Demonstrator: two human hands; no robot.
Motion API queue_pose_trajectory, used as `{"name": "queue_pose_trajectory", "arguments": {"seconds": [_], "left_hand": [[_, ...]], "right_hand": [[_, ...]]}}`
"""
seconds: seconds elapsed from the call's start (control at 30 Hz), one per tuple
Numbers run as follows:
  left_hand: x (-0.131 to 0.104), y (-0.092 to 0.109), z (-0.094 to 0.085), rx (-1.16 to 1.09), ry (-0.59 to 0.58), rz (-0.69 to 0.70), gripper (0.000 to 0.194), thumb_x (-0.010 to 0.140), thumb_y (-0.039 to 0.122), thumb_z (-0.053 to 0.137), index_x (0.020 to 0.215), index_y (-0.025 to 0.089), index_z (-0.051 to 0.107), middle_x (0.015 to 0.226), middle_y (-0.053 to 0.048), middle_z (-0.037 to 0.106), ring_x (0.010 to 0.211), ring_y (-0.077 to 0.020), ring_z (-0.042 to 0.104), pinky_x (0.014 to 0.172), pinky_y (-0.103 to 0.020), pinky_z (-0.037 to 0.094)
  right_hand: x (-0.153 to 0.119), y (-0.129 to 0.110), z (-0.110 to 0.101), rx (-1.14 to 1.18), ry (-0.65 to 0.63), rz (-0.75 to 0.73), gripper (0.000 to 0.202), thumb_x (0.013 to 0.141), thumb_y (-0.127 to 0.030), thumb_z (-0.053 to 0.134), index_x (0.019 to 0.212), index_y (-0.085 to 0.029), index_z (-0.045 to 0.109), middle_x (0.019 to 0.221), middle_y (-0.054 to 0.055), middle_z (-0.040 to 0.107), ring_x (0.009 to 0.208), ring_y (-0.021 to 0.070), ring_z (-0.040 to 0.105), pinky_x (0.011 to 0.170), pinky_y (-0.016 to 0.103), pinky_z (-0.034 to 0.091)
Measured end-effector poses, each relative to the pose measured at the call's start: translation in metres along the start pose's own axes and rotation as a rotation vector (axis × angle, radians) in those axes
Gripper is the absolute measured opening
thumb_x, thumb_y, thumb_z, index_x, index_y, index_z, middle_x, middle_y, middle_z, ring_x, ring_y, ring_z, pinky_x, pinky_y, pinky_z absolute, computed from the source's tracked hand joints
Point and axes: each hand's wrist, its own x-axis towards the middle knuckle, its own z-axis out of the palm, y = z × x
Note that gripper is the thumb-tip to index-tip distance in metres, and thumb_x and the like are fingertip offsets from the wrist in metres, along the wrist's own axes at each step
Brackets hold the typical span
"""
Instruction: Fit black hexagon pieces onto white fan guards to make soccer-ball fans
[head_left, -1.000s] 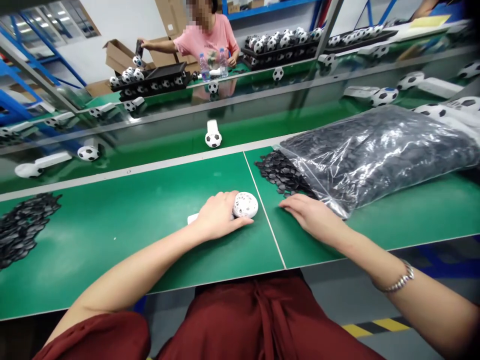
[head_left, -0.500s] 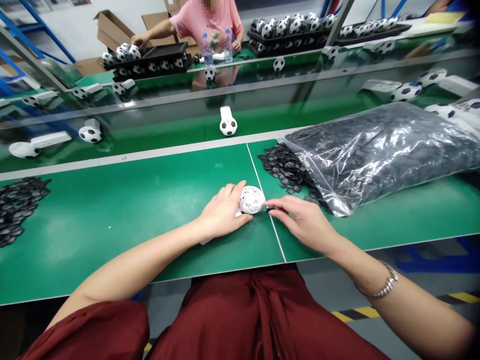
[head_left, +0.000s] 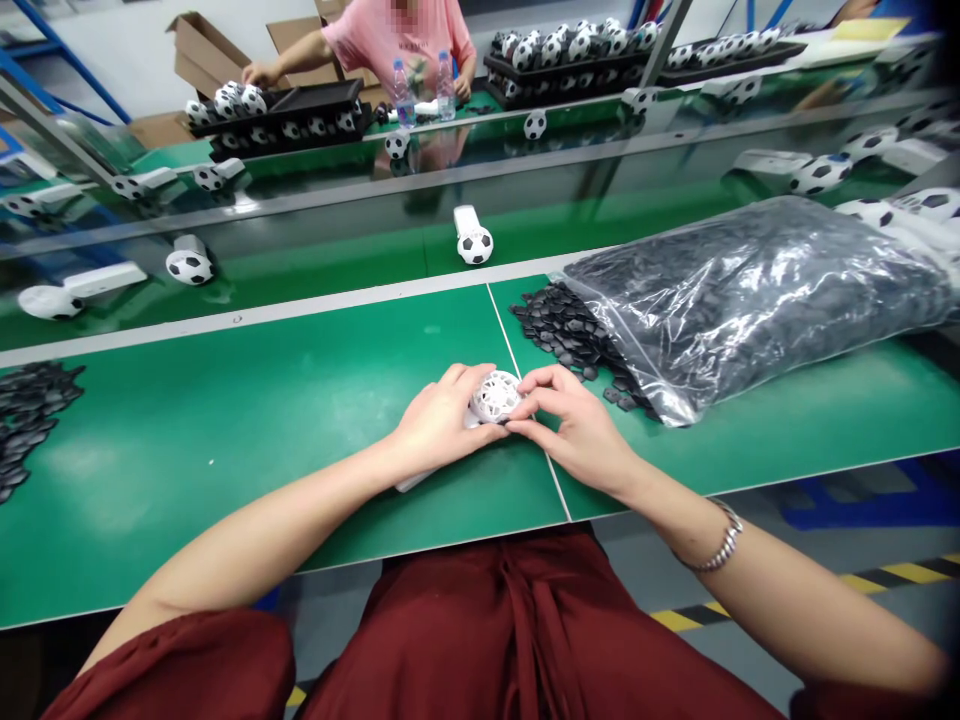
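My left hand (head_left: 442, 418) is wrapped round a white soccer-ball-shaped shell (head_left: 496, 397) with open cut-outs, holding it low over the green table. A white handle (head_left: 415, 481) joined to the shell shows from under this hand. My right hand (head_left: 574, 430) is closed at the shell's right side, its thumb and fingertips touching the rim. A small black plastic piece is pinched there, mostly hidden by the fingers. Right of the hands, loose black pieces (head_left: 562, 325) spill from the mouth of a large clear plastic bag (head_left: 765, 290) filled with them.
Another heap of black pieces (head_left: 34, 415) lies at the far left. Beyond the table, a green conveyor belt (head_left: 337, 265) carries white handled items with soccer balls (head_left: 475, 244). Across it, a person in a pink shirt (head_left: 412, 45) stands by black trays (head_left: 289, 120) of balls and water bottles (head_left: 445, 88).
My right hand has moved left with the small black piece, from just beside the shell to touching its rim. The ball item on the belt has shifted slightly right.
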Motion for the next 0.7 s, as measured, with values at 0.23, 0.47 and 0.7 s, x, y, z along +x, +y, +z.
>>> {"name": "queue_pose_trajectory", "arguments": {"seconds": [0.23, 0.47, 0.7], "left_hand": [[0.001, -0.003, 0.002, -0.046, 0.029, 0.016, 0.057, 0.073, 0.045, 0.061, 0.122, 0.021, 0.042, 0.111, -0.006, 0.051, 0.095, -0.0212, 0.054, 0.082, -0.036, 0.047], [-0.001, -0.002, -0.001, 0.023, 0.016, -0.004, 0.056, 0.074, 0.044, 0.060, 0.123, 0.025, 0.040, 0.113, -0.004, 0.051, 0.098, -0.0215, 0.054, 0.082, -0.036, 0.046], [0.004, -0.003, -0.005, 0.085, -0.037, -0.001, 0.061, 0.069, 0.027, 0.060, 0.127, 0.024, 0.039, 0.116, -0.004, 0.052, 0.101, -0.0221, 0.053, 0.084, -0.035, 0.044]], "right_hand": [[-0.001, 0.008, 0.010, 0.187, -0.015, 0.132, 0.034, 0.077, -0.025, 0.062, 0.105, -0.019, 0.044, 0.114, 0.009, 0.054, 0.104, 0.0192, 0.053, 0.082, 0.035, 0.049], [0.006, 0.020, -0.011, -0.024, -0.030, 0.077, 0.019, 0.083, -0.028, 0.055, 0.099, -0.017, 0.053, 0.098, 0.006, 0.059, 0.091, 0.0178, 0.056, 0.079, 0.033, 0.049], [0.001, 0.058, -0.046, -0.728, -0.030, 0.255, 0.015, 0.083, -0.028, 0.055, 0.089, -0.018, 0.065, 0.087, 0.007, 0.054, 0.085, 0.0215, 0.051, 0.069, 0.033, 0.045]]}}
